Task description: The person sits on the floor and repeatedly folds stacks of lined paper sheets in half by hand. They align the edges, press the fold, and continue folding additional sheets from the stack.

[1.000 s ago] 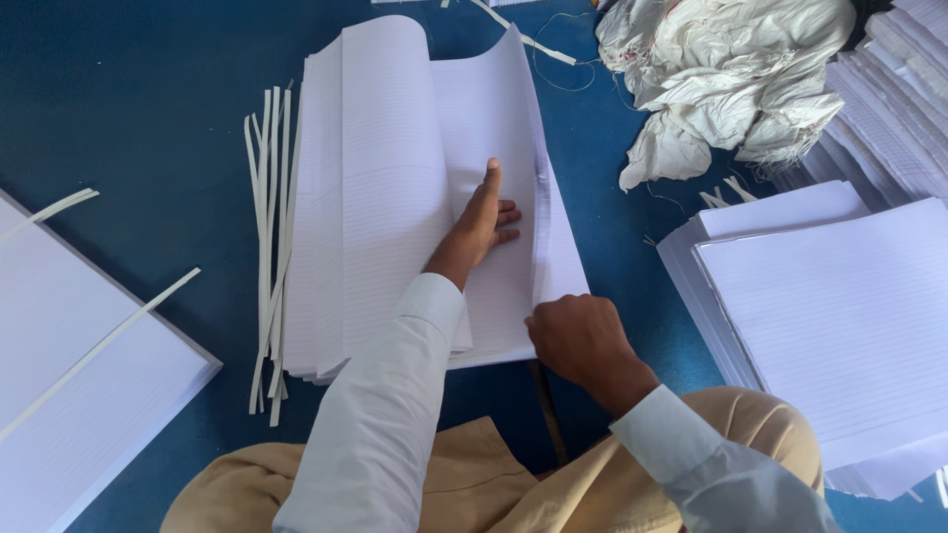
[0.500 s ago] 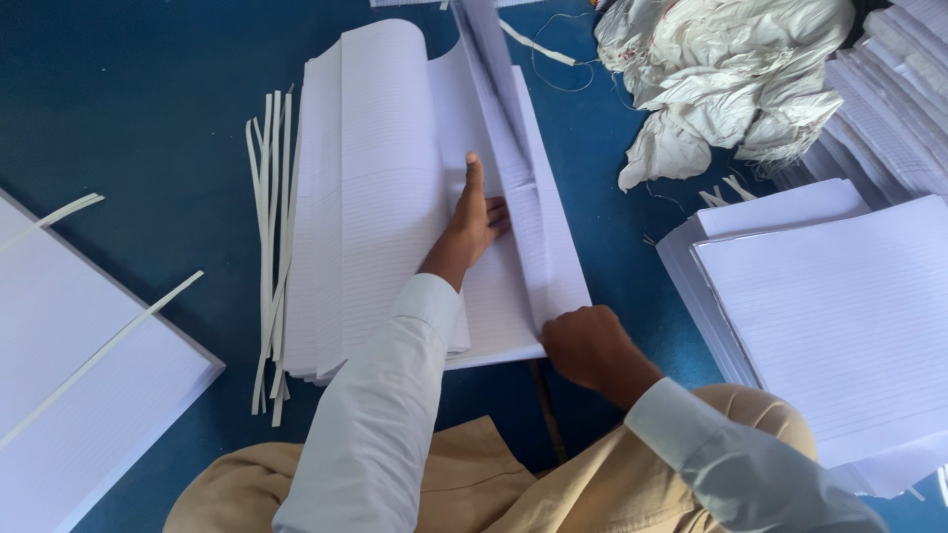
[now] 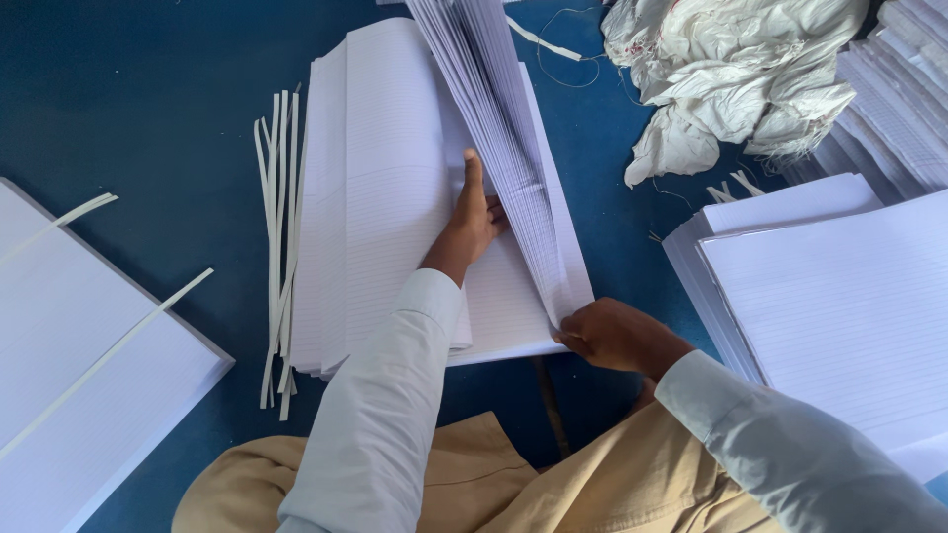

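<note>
Two hands are at work, the left hand (image 3: 472, 222) and the right hand (image 3: 614, 336). One open stack of ruled sheets (image 3: 380, 197) lies between three other paper stacks: one left (image 3: 69, 326), two right (image 3: 839, 296) (image 3: 904, 99). One crumpled white cloth (image 3: 736, 69). One bundle of paper strips (image 3: 278, 247); strips too many to count.

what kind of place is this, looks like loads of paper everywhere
Most likely a small notebook-making or bookbinding workshop. Stacks of ruled sheets cover a blue work surface, cut paper strips lie beside the ruled paper stack, and the right hand lifts a sheaf while the left hand presses down.
</note>
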